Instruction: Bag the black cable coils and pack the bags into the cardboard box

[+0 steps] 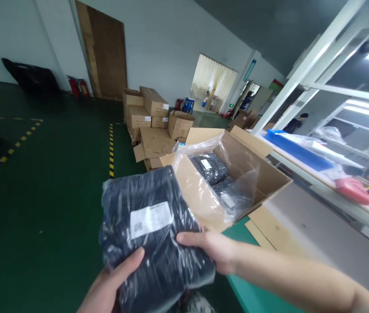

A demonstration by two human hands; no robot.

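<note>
A dark package in clear plastic wrap (158, 269) is held up in front of me, with a white printed label (151, 219) on its upper face. My left hand (115, 276) grips its lower left side, the thumb lying on top. On the right side, my right hand (212, 248) clasps it, thumb over the face and other fingers hidden underneath. Just beyond stands an open cardboard box (263, 174) lined with a clear plastic bag (192, 174). Inside lie similar dark wrapped packages (210, 167) with white labels.
A green table surface (253, 289) lies under the box. Several cardboard boxes (153, 102) are stacked behind it. At the right, a white-framed bench (318, 152) carries a blue bin (297, 150) and a red item (352, 189). A person (297, 124) is farther back. Yellow-black tape (111, 150) marks the green floor.
</note>
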